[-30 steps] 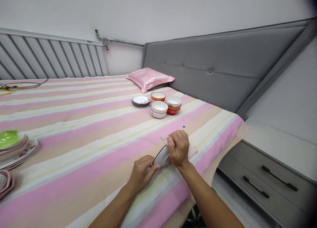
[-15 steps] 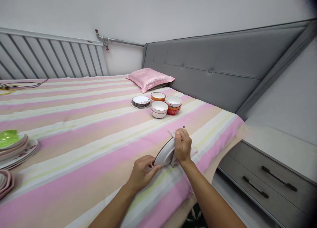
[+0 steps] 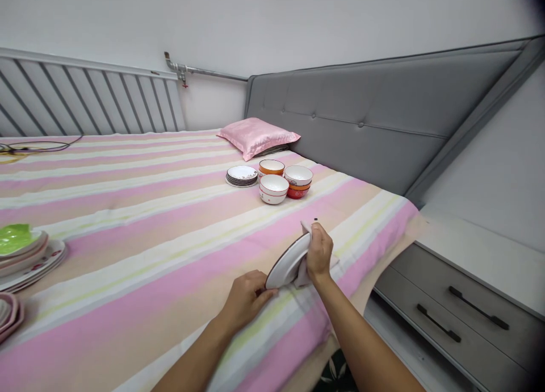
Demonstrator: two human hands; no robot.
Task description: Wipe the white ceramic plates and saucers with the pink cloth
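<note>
white plate (image 3: 286,267) with a thin dark rim, tilted steeply, its lower left edge pinched between the thumb and fingers of the left hand (image 3: 250,292); whether it touches the striped bedspread (image 3: 179,278) beneath cannot be determined. pale pinkish cloth (image 3: 302,274), creased, bunched in the right hand (image 3: 320,252) at the plate's upper right edge; one corner projects above the grip, loose folds showing below.

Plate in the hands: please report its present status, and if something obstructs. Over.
Left hand: grip on plate. Right hand: grip on cloth, at plate's opposite side. Plate tilted. Stacked bowls beyond, apart from hands; no obstruction visible.
</note>
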